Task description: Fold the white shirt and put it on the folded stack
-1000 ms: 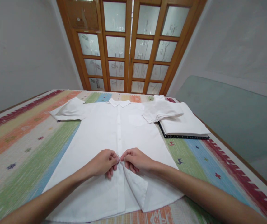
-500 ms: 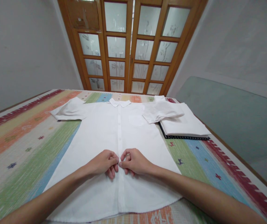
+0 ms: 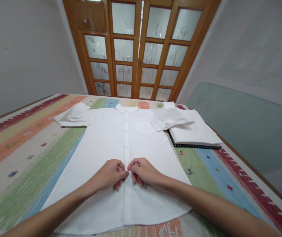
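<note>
A white short-sleeved shirt (image 3: 101, 144) lies flat, front up, on a striped multicoloured cloth (image 3: 20, 148). Its collar points away from me and both sleeves are spread out. My left hand (image 3: 108, 175) and my right hand (image 3: 143, 171) meet at the button placket low on the shirt. Both hands are closed, fingertips pinched on the placket fabric, thumbs nearly touching. The two front panels lie closed and flat below my hands.
A stack of folded white garments (image 3: 195, 131) sits on a dark board (image 3: 192, 144) at the right, with the shirt's right sleeve resting on it. Wooden doors with frosted glass panes (image 3: 136, 49) stand behind the table. A glass-topped surface (image 3: 249, 121) lies at the right.
One second ago the right front panel was folded back below my hands. It now lies flat and closed along the placket. My hands have stayed in the same spot.
</note>
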A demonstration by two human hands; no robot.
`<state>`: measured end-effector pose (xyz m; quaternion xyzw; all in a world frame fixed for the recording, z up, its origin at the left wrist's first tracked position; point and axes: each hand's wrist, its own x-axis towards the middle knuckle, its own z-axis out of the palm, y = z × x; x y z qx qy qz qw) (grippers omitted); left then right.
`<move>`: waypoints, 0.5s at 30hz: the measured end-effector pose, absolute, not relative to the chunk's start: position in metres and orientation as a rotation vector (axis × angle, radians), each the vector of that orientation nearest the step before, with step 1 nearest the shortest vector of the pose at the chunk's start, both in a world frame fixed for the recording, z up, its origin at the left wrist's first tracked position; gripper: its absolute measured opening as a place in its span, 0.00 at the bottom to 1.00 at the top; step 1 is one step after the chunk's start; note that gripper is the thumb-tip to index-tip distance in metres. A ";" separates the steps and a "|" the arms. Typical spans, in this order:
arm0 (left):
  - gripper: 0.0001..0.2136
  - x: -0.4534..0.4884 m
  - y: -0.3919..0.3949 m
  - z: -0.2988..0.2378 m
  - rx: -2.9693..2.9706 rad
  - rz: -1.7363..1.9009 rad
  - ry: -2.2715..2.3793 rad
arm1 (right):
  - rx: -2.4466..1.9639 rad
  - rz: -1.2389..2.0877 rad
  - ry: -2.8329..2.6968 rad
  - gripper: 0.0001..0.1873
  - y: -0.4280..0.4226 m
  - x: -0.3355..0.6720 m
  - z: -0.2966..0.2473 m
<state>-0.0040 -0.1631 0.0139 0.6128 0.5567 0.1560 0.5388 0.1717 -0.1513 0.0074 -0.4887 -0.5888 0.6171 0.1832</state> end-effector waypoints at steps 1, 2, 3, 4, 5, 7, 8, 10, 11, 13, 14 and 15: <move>0.08 -0.004 -0.163 0.013 1.463 0.368 1.334 | -1.376 1.763 -1.644 0.09 -0.151 0.172 0.007; 0.07 -0.003 -0.163 0.012 1.467 0.367 1.344 | -1.374 1.782 -1.630 0.09 -0.151 0.172 0.006; 0.06 -0.003 -0.163 0.011 1.470 0.369 1.353 | -1.373 1.796 -1.619 0.10 -0.151 0.173 0.006; 0.06 -0.003 -0.163 0.011 1.473 0.374 1.360 | -1.369 1.805 -1.610 0.10 -0.151 0.173 0.006; 0.06 -0.003 -0.164 0.010 1.475 0.381 1.364 | -1.364 1.810 -1.604 0.11 -0.151 0.173 0.006; 0.08 -0.003 -0.164 0.009 1.477 0.400 1.356 | -1.352 1.810 -1.594 0.11 -0.151 0.173 0.007; 0.09 -0.003 -0.165 0.009 1.477 0.409 1.350 | -1.345 1.811 -1.588 0.12 -0.152 0.173 0.007; 0.10 -0.003 -0.165 0.009 1.481 0.419 1.344 | -1.330 1.817 -1.577 0.12 -0.152 0.172 0.007; 0.10 -0.002 -0.166 0.009 1.487 0.420 1.350 | -1.323 1.825 -1.571 0.12 -0.151 0.172 0.007; 0.10 -0.001 -0.167 0.010 1.506 0.417 1.377 | -1.307 1.841 -1.559 0.11 -0.151 0.172 0.007; 0.09 0.000 -0.167 0.011 1.521 0.417 1.391 | -1.304 1.847 -1.556 0.11 -0.151 0.172 0.008; 0.08 0.001 -0.168 0.011 1.535 0.419 1.402 | -1.302 1.851 -1.555 0.10 -0.151 0.172 0.008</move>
